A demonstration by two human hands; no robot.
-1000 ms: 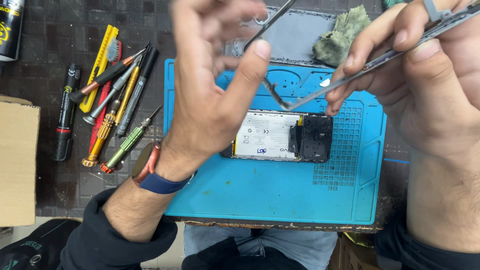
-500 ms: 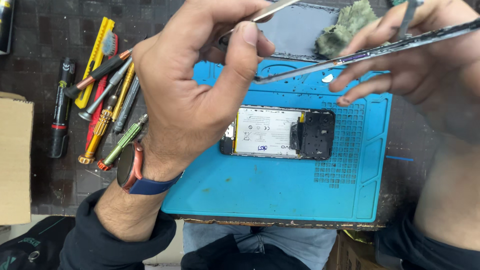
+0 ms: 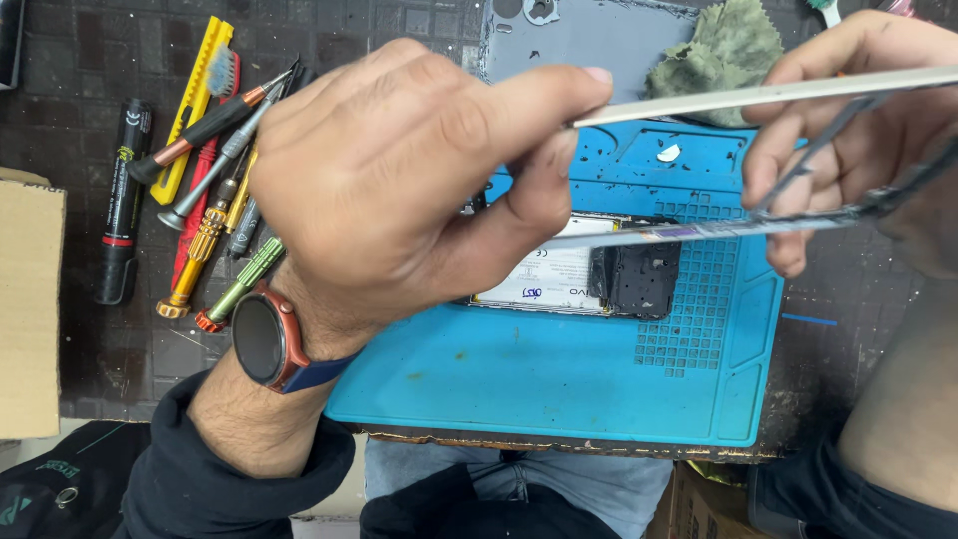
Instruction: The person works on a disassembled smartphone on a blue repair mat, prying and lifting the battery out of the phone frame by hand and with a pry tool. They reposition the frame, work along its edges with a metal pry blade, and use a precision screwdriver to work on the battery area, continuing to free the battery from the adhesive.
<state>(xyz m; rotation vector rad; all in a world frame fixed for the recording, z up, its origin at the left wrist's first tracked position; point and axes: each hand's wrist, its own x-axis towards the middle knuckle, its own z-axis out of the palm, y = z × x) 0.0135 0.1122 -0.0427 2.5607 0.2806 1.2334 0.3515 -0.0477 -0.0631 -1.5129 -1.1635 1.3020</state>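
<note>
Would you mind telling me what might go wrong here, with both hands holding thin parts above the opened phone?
1. The left hand pinches only the tip of the pale strip; it may bend or slip.
2. The right hand holds a thin frame-like piece over the opened phone; dropped, it could hit the exposed parts.
3. Loose tools lie beside the blue mat, near the left wrist; a sweep might scatter them.

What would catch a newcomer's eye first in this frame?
The left hand fills the centre, pinching a pale strip that runs to the right hand. Beneath them an opened phone lies on a blue mat; screwdrivers are heaped at left.
</note>
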